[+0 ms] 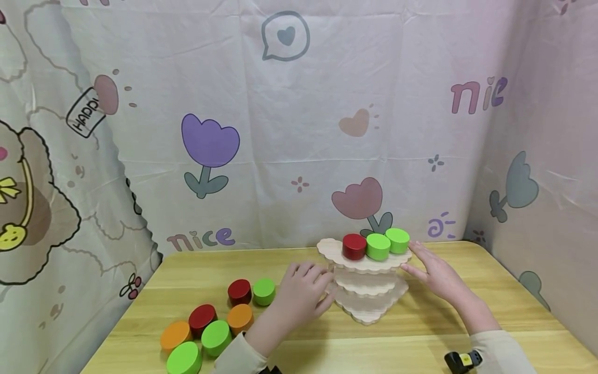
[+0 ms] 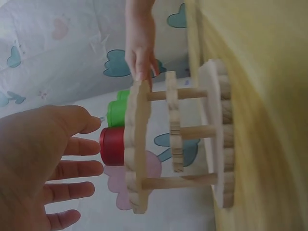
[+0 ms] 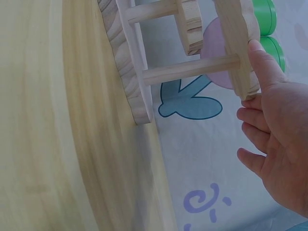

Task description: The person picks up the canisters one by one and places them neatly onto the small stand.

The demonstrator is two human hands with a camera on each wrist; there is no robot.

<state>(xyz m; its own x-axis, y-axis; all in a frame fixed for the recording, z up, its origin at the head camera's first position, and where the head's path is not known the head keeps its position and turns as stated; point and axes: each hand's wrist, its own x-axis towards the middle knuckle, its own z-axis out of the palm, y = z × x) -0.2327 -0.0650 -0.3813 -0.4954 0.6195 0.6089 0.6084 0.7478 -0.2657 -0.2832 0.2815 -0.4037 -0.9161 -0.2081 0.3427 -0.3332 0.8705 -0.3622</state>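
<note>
Toward five o'clock in the head view, a tiered stand (image 1: 365, 284) is standing on the tabletop (image 1: 397, 348), its top tier (image 1: 334, 251) bearing one red cylinder (image 1: 354, 247) and two green cylinders (image 1: 378, 248). At its nine o'clock, the empty left hand (image 1: 303, 291) is hovering, relaxed; at three, the right hand (image 1: 438, 275) is touching that tier with extended fingers.

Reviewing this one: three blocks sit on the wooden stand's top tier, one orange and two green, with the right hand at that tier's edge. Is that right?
One colour is wrong: the head view shows a red block, not an orange one, beside the two green blocks. The rest stands.
</note>
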